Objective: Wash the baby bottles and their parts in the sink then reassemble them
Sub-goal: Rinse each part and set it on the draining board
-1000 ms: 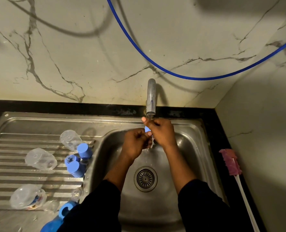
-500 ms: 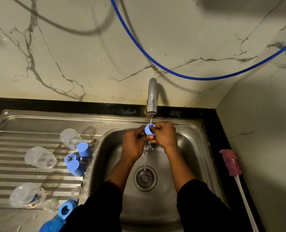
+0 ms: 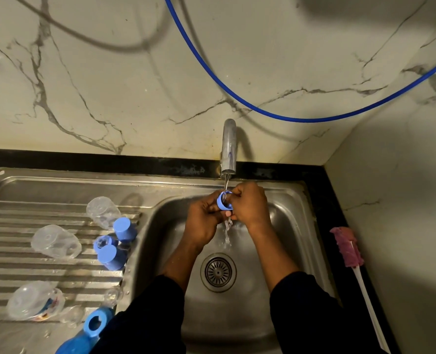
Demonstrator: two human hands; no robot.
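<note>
Both hands pinch a blue bottle collar ring [image 3: 224,200] under the tap [image 3: 228,149] stream, left hand [image 3: 203,218] and right hand [image 3: 250,204] curled on it above the sink [image 3: 288,226] basin. Clear bottles [image 3: 56,241] and blue caps [image 3: 111,256] lie on the drainboard [image 3: 20,272].

three clear bottles [image 3: 56,241]; two blue caps [image 3: 123,229]; three blue rings [image 3: 223,200]; one brush [image 3: 347,247]; one tap [image 3: 228,146]; one hose [image 3: 288,120]

A single head-worn camera looks steeply down from close above the sink [image 3: 283,200], facing the marble wall [image 3: 135,72] behind it.
</note>
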